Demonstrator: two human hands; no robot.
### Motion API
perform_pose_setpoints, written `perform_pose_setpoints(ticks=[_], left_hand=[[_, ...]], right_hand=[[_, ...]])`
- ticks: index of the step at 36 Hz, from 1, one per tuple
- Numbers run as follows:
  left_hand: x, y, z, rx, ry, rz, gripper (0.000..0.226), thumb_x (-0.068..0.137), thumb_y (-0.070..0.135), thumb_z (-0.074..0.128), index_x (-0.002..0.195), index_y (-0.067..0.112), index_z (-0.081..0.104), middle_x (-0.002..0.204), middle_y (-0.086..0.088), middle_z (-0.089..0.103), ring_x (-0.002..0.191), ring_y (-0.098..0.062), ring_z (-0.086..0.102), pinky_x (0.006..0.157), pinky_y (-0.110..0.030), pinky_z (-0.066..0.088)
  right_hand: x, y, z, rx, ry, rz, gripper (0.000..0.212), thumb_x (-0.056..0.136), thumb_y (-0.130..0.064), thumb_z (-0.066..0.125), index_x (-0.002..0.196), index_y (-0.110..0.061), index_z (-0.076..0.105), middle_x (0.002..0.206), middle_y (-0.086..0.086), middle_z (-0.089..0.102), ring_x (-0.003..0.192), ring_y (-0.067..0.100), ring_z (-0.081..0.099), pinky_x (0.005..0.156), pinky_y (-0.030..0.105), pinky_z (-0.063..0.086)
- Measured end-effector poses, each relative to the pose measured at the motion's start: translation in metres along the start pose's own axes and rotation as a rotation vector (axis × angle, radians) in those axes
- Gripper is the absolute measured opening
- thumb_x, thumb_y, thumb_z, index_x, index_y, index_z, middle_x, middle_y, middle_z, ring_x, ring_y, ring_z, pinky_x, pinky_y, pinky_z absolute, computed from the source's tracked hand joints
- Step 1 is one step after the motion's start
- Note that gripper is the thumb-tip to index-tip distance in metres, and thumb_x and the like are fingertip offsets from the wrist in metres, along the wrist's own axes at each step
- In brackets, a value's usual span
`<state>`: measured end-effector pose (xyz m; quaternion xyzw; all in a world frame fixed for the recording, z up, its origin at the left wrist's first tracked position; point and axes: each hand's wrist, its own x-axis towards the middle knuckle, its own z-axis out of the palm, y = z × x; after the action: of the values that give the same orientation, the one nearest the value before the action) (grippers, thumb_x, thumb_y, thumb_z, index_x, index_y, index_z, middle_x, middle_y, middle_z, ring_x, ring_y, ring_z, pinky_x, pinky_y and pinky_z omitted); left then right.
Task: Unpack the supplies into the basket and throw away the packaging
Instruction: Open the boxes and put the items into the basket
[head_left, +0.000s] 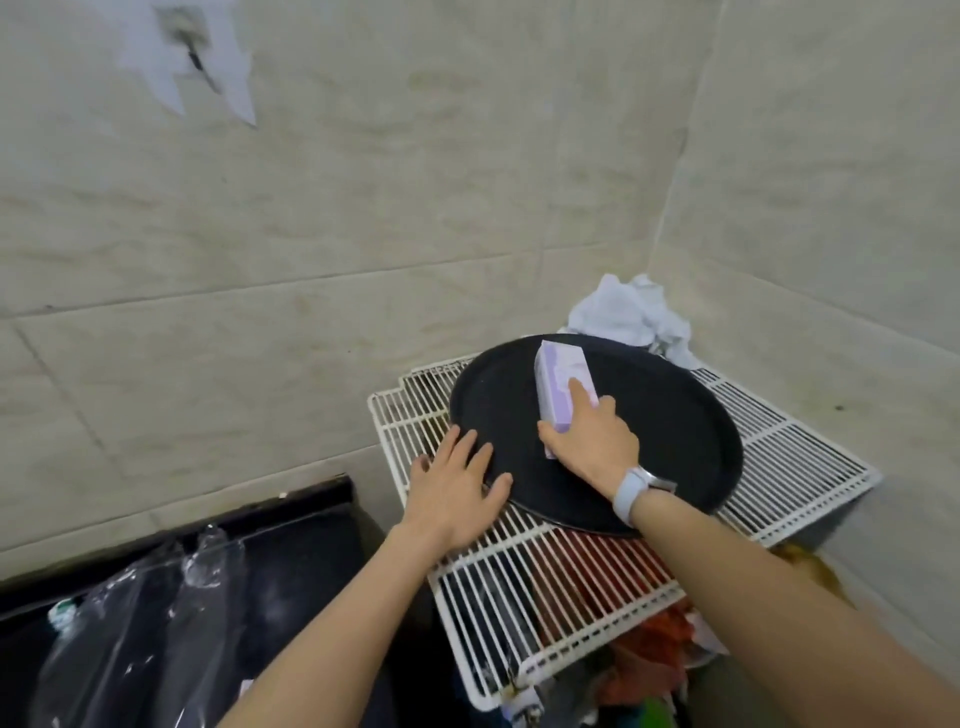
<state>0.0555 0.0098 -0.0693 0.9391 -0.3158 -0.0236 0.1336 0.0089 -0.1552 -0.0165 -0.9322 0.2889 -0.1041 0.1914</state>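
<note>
A small lilac box (561, 382) lies on a round black tray (670, 431) that rests on a white wire rack (800, 467). My right hand (592, 441) grips the near end of the box, thumb on its left side and a finger along its top. My left hand (457, 488) lies flat with fingers spread on the tray's left rim and the rack. No basket shows in the head view.
Crumpled white cloth (634, 317) sits in the tiled corner behind the tray. Clear plastic wrapping (135, 618) lies on a black surface at lower left. Colourful packaging and rubbish (649, 660) sit under the rack. Tiled walls close in behind and on the right.
</note>
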Motion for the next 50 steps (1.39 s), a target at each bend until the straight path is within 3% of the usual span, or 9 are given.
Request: perform_pose_setpoints(ticks=[7, 15, 18, 21, 27, 31, 34, 45, 50], left_hand=[[-0.002, 0.002, -0.005, 0.011, -0.01, 0.003, 0.065, 0.091, 0.059, 0.018, 0.146, 0.025, 0.023, 0.158, 0.002, 0.012, 0.145, -0.017, -0.001, 0.114, -0.053, 0.006], [-0.016, -0.012, -0.039, -0.217, 0.229, 0.011, 0.048, 0.093, 0.034, 0.043, 0.138, 0.018, 0.04, 0.145, -0.004, 0.041, 0.134, -0.02, 0.035, 0.111, -0.047, 0.028], [-0.045, -0.034, -0.057, -0.327, 0.361, -0.063, 0.041, 0.093, 0.029, 0.047, 0.131, 0.014, 0.049, 0.136, -0.006, 0.05, 0.125, -0.023, 0.047, 0.105, -0.044, 0.036], [-0.087, -0.069, -0.068, -0.385, 0.484, -0.163, 0.034, 0.09, 0.019, 0.051, 0.123, 0.011, 0.056, 0.126, -0.008, 0.058, 0.116, -0.024, 0.053, 0.095, -0.026, 0.035], [-0.195, -0.139, -0.069, -0.455, 0.615, -0.404, 0.027, 0.089, 0.012, 0.052, 0.114, 0.008, 0.061, 0.115, -0.008, 0.064, 0.106, -0.023, 0.059, 0.093, -0.032, 0.044], [-0.284, -0.188, -0.051, -0.466, 0.599, -0.61, 0.031, 0.088, 0.014, 0.052, 0.118, 0.008, 0.061, 0.118, -0.009, 0.063, 0.11, -0.024, 0.058, 0.096, -0.032, 0.042], [-0.353, -0.218, -0.032, -0.48, 0.581, -0.758, 0.029, 0.089, 0.016, 0.05, 0.116, 0.011, 0.06, 0.119, -0.007, 0.061, 0.111, -0.021, 0.056, 0.096, -0.031, 0.041], [-0.542, -0.301, 0.024, -0.427, 0.406, -1.143, 0.035, 0.089, 0.016, 0.048, 0.122, 0.011, 0.055, 0.131, -0.01, 0.054, 0.117, -0.028, 0.051, 0.097, -0.042, 0.042], [-0.581, -0.329, 0.044, -0.378, 0.294, -1.341, 0.043, 0.091, 0.022, 0.046, 0.133, 0.015, 0.045, 0.146, -0.006, 0.037, 0.131, -0.029, 0.035, 0.102, -0.046, 0.036]], right_hand=[[0.001, 0.007, -0.014, 0.189, 0.087, -0.021, 0.063, 0.081, -0.039, 0.049, 0.138, -0.033, 0.023, 0.111, 0.015, 0.047, 0.076, 0.03, 0.043, 0.07, 0.035, 0.038], [-0.022, -0.034, -0.042, 0.507, 0.113, -0.282, 0.063, 0.083, -0.05, 0.048, 0.14, -0.033, 0.027, 0.135, 0.007, 0.048, 0.119, 0.027, 0.049, 0.09, 0.038, 0.04], [-0.047, -0.062, -0.041, 0.641, 0.023, -0.339, 0.058, 0.085, -0.049, 0.046, 0.138, -0.03, 0.033, 0.136, 0.002, 0.05, 0.119, 0.023, 0.05, 0.1, 0.043, 0.045], [-0.077, -0.098, -0.03, 0.78, -0.085, -0.373, 0.051, 0.086, -0.046, 0.047, 0.134, -0.029, 0.039, 0.132, -0.003, 0.053, 0.115, 0.017, 0.054, 0.097, 0.045, 0.048], [-0.156, -0.167, 0.023, 0.879, -0.22, -0.487, 0.052, 0.084, -0.043, 0.052, 0.132, -0.026, 0.043, 0.129, -0.006, 0.055, 0.113, 0.014, 0.056, 0.088, 0.027, 0.045], [-0.224, -0.201, 0.083, 0.815, -0.394, -0.498, 0.07, 0.072, -0.058, 0.05, 0.135, -0.03, 0.04, 0.134, -0.005, 0.053, 0.119, 0.015, 0.052, 0.101, 0.037, 0.043], [-0.28, -0.217, 0.131, 0.759, -0.539, -0.493, 0.064, 0.077, -0.052, 0.054, 0.136, -0.032, 0.039, 0.136, -0.003, 0.049, 0.12, 0.016, 0.05, 0.102, 0.04, 0.043], [-0.438, -0.277, 0.248, 0.518, -0.865, -0.548, 0.064, 0.078, -0.052, 0.056, 0.136, -0.04, 0.034, 0.127, -0.007, 0.047, 0.092, 0.001, 0.057, 0.093, 0.029, 0.042], [-0.478, -0.33, 0.281, 0.31, -0.859, -0.794, 0.064, 0.08, -0.055, 0.048, 0.138, -0.045, 0.023, 0.124, 0.004, 0.049, 0.107, 0.022, 0.053, 0.096, 0.039, 0.044]])
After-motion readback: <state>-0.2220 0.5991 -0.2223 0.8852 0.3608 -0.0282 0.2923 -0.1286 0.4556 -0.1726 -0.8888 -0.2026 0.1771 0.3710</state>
